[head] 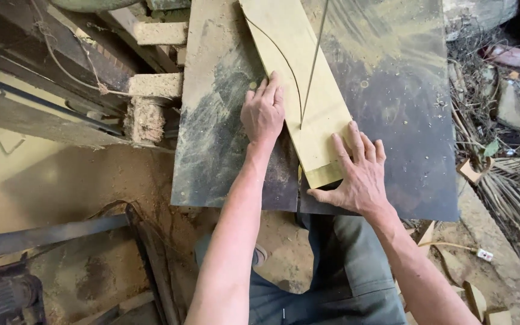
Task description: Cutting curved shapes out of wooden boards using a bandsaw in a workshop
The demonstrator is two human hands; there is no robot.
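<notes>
On the dusty metal saw table (392, 120) lay a pale yellow wooden board (299, 72), flat and long, marked with a curved dark line; a thin blade (313, 66) stood in its cut. Left hand (263, 111) pressed flat on the board's left edge, fingers spread, gripping nothing. Right hand (356, 174) lay open, palm down, on the board's near right corner. Board's far end was cut off by the frame. Sawdust coated the floor; rough brick blocks (154, 84) sat left of the table.

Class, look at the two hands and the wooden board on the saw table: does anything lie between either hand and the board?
Nothing visible does. The left hand lies flat on the board at its left edge, and the right hand presses its near end, beside the thin blade.
</notes>
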